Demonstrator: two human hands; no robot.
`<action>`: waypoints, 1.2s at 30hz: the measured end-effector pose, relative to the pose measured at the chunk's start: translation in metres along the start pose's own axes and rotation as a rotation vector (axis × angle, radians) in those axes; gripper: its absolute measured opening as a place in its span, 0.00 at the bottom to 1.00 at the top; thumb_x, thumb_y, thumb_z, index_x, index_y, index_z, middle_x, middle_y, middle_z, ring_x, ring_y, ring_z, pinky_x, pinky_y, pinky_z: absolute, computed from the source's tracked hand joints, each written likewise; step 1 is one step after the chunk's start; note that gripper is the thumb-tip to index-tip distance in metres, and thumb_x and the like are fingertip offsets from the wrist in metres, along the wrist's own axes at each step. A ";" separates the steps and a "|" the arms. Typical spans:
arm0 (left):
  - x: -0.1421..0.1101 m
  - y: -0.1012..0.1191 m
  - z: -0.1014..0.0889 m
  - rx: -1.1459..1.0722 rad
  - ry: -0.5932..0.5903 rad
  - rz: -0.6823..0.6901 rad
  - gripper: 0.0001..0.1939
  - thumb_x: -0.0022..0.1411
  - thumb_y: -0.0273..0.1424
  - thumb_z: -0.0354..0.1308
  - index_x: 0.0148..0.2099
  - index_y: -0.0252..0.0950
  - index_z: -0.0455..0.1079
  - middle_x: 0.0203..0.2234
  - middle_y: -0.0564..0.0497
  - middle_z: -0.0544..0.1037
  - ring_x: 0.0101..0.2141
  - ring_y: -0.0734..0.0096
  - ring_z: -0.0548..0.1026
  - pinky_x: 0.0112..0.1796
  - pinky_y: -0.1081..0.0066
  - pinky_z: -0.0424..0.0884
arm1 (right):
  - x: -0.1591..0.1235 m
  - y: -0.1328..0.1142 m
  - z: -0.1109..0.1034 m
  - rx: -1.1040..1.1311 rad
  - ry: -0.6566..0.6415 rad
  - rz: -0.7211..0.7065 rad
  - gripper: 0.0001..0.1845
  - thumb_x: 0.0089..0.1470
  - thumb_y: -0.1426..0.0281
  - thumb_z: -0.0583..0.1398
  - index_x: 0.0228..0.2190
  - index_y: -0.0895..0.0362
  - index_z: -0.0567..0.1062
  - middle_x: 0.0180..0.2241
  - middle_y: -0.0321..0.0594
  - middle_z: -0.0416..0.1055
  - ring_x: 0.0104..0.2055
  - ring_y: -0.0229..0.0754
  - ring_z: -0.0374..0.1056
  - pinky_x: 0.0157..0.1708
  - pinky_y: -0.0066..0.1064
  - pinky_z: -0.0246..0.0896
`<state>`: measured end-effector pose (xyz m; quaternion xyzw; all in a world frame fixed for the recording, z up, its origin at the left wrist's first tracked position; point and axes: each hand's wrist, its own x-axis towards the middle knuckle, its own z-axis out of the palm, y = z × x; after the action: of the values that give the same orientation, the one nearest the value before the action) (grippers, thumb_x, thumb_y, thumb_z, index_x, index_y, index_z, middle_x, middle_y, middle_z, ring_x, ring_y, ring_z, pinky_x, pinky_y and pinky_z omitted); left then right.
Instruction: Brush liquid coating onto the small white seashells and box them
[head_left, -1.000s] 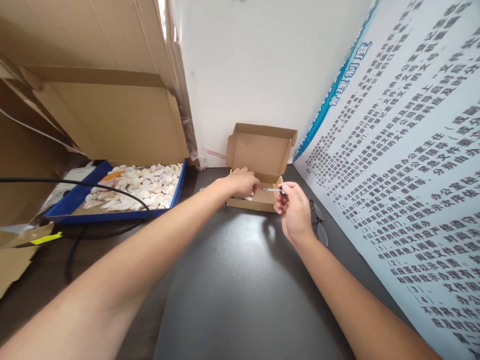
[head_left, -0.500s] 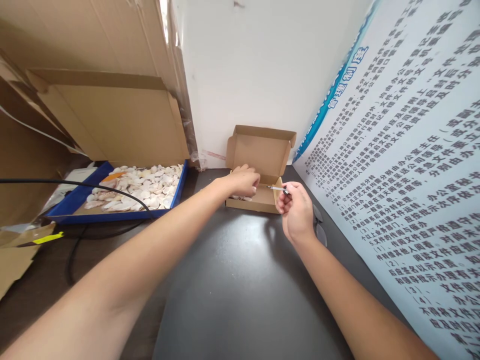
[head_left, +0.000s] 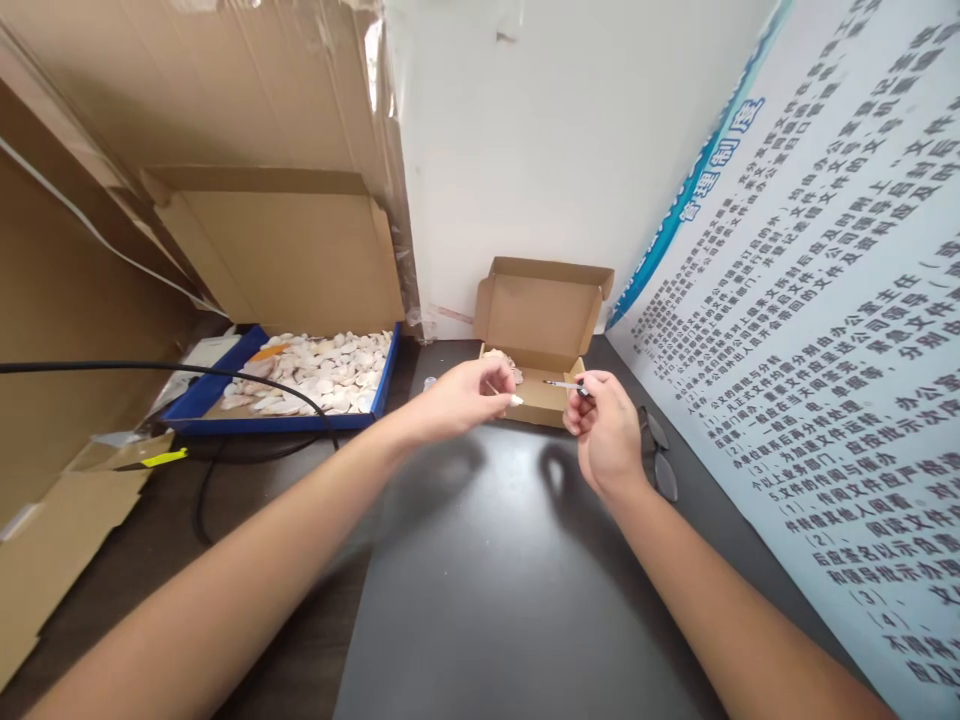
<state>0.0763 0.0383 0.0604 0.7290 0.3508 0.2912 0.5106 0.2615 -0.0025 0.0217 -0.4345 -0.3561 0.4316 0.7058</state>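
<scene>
My left hand [head_left: 474,396] is just in front of the small cardboard box [head_left: 551,412], with thumb and fingers curved apart. I can make out nothing held in it. Closed fingers of my right hand [head_left: 604,425] grip a thin pen-like tool [head_left: 559,384] with a pale shaft, a dark tip and a black end. Its tip points left over the box, whose lid stands open. Pale shells [head_left: 517,376] lie in the box's left part, partly hidden behind my left hand.
A blue tray [head_left: 386,385] full of pale shells [head_left: 322,370] stands at the left before an upright cardboard flap [head_left: 281,255]. A black cable [head_left: 247,375] crosses it. Dark glasses [head_left: 664,475] lie right of my right hand. A printed board [head_left: 810,330] borders the right side.
My left hand has come out of the small box toward me, its fingers now apart. The right hand still holds the tool beside the box. The whole view has shifted slightly.
</scene>
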 end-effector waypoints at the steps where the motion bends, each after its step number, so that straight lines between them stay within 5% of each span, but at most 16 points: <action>1: -0.012 -0.005 0.002 -0.143 -0.020 -0.049 0.07 0.57 0.31 0.61 0.35 0.36 0.65 0.28 0.54 0.71 0.29 0.74 0.70 0.35 0.70 0.66 | -0.003 0.001 0.001 -0.011 -0.025 0.012 0.07 0.51 0.65 0.60 0.28 0.55 0.69 0.19 0.29 0.62 0.17 0.30 0.55 0.16 0.22 0.46; 9: -0.075 -0.040 0.008 -0.637 0.171 -0.318 0.12 0.54 0.32 0.68 0.37 0.34 0.68 0.30 0.55 0.70 0.29 0.78 0.70 0.34 0.75 0.66 | -0.031 0.008 0.009 -0.266 -0.305 -0.032 0.06 0.55 0.66 0.60 0.32 0.55 0.71 0.23 0.31 0.64 0.22 0.33 0.58 0.20 0.25 0.52; 15: -0.083 -0.047 0.003 -0.712 0.105 -0.388 0.13 0.52 0.28 0.69 0.38 0.34 0.70 0.29 0.54 0.73 0.32 0.76 0.73 0.38 0.73 0.67 | -0.041 0.013 0.009 -0.569 -0.472 -0.157 0.06 0.57 0.67 0.60 0.36 0.55 0.71 0.26 0.32 0.62 0.27 0.35 0.58 0.27 0.28 0.56; 36: -0.084 -0.052 0.003 -0.661 0.065 -0.373 0.13 0.54 0.32 0.69 0.39 0.34 0.69 0.27 0.53 0.74 0.29 0.75 0.72 0.35 0.73 0.65 | -0.040 0.011 0.009 -0.664 -0.477 -0.205 0.05 0.56 0.68 0.61 0.35 0.54 0.71 0.24 0.32 0.63 0.25 0.36 0.59 0.25 0.28 0.56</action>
<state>0.0184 -0.0195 0.0044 0.4388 0.3809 0.3137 0.7510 0.2358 -0.0343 0.0100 -0.4886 -0.6707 0.3094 0.4645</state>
